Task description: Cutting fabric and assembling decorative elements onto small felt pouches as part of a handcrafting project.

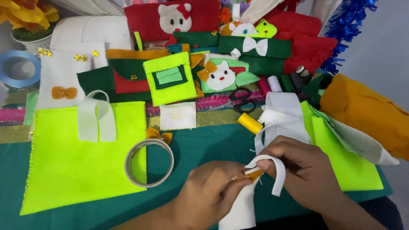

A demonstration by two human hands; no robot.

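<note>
both hands, left hand (208,194) and right hand (304,168), pinch the white felt strip (279,174) at six o'clock on the worktop (204,140); best keep that loop flat.

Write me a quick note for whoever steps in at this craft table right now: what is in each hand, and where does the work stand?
Left hand: pinches the white felt piece at its top edge, with a small orange bit in the grip.
Right hand: holds the white strip, curled into a loop, against that same spot.
Nearby: tape roll, scissors, yellow spool, neon bag with white handle.
Done: neon bag looks finished.
Left: the strip looks not yet fixed to the white piece; hands alone hold it.
</note>
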